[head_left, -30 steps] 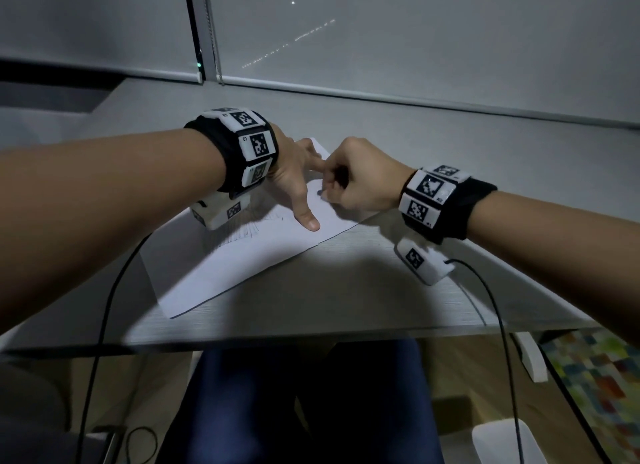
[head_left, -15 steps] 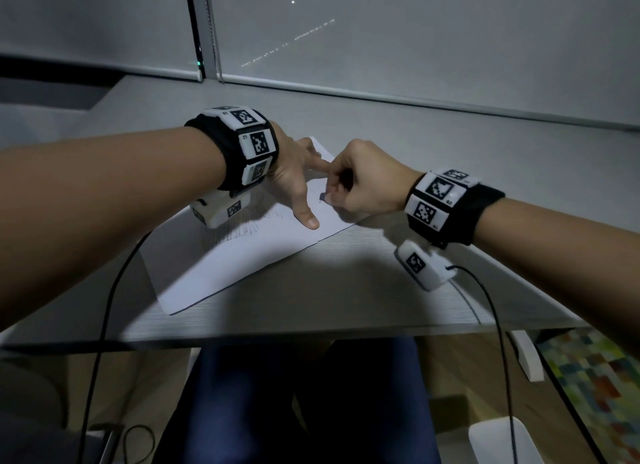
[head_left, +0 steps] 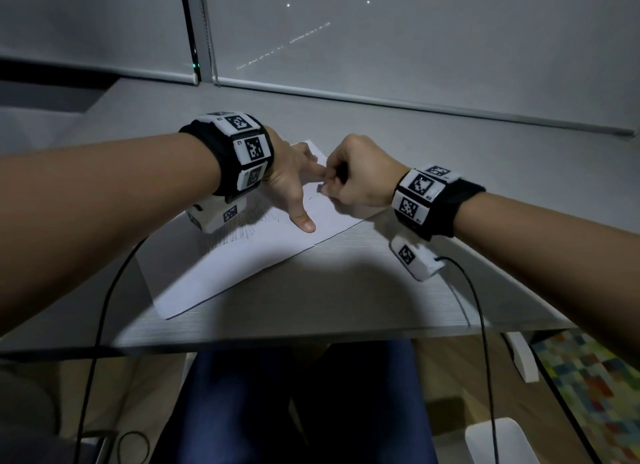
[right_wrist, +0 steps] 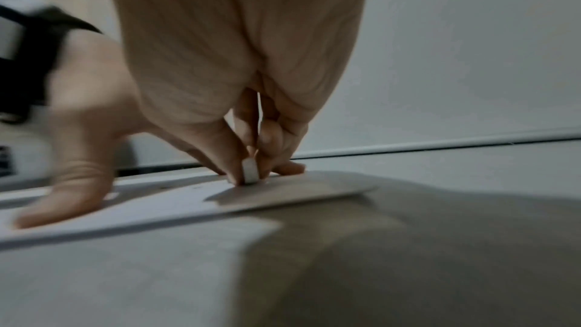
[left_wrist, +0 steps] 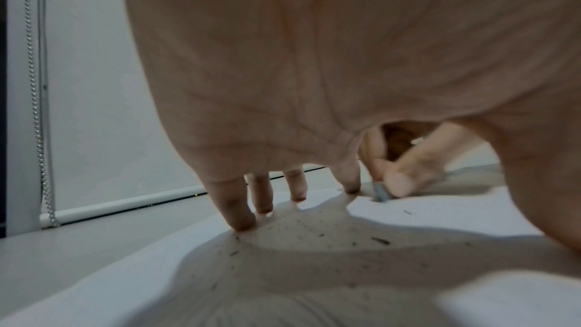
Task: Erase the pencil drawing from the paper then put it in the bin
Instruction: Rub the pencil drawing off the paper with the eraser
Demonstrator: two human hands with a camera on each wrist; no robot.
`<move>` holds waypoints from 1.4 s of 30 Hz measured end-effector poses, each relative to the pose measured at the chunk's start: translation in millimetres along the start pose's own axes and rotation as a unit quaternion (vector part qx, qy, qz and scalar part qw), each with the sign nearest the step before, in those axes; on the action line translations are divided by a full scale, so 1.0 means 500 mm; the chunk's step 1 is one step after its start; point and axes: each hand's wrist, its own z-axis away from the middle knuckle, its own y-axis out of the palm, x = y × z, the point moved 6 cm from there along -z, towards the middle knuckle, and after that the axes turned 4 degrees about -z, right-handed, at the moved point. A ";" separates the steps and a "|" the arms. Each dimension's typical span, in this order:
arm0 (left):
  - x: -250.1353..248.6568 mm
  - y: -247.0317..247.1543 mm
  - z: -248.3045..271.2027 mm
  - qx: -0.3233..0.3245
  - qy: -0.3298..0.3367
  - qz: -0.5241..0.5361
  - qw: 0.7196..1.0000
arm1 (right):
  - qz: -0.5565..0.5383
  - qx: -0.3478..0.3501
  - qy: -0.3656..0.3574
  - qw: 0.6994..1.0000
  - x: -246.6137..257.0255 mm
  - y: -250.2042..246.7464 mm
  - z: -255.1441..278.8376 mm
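Observation:
A white sheet of paper [head_left: 221, 269] lies slanted on the grey desk, with faint pencil lines [head_left: 239, 233] near my left wrist. My left hand [head_left: 294, 186] presses the sheet flat, fingers spread and straight [left_wrist: 242, 220], thumb stretched toward me. My right hand [head_left: 349, 179] pinches a small grey-white eraser [right_wrist: 250, 171] between thumb and fingers, its end on the paper near the far right corner; it also shows in the left wrist view as the eraser [left_wrist: 381, 192]. Dark eraser crumbs [left_wrist: 314, 235] dot the paper under my left palm.
The grey desk [head_left: 346, 290] meets closed roller blinds [head_left: 415, 47] at the back. Cables [head_left: 485, 359] hang from both wrist cameras over the front edge. A white bin [head_left: 498, 443] stands on the floor at lower right, beside a coloured mat [head_left: 595, 394].
My right hand with the eraser has shifted slightly back and forth on the paper's right part. My left hand stays planted on the sheet.

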 end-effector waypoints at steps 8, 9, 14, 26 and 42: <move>0.010 0.002 -0.005 -0.032 0.006 0.033 0.999 | -0.016 0.045 -0.046 0.998 0.064 0.032 0.025; 0.010 0.001 -0.005 -0.038 0.005 0.035 0.999 | -0.017 0.047 -0.051 0.997 0.067 0.033 0.024; 0.020 0.008 -0.009 -0.038 -0.015 0.053 0.998 | 0.023 0.010 0.007 1.000 0.002 -0.002 -0.016; 0.075 0.013 0.098 -0.132 -0.032 0.020 0.991 | 0.053 0.075 0.005 0.996 -0.047 -0.032 0.041; 0.048 0.055 0.081 -0.102 -0.003 0.048 0.994 | 0.002 0.036 -0.050 0.998 0.046 0.013 0.002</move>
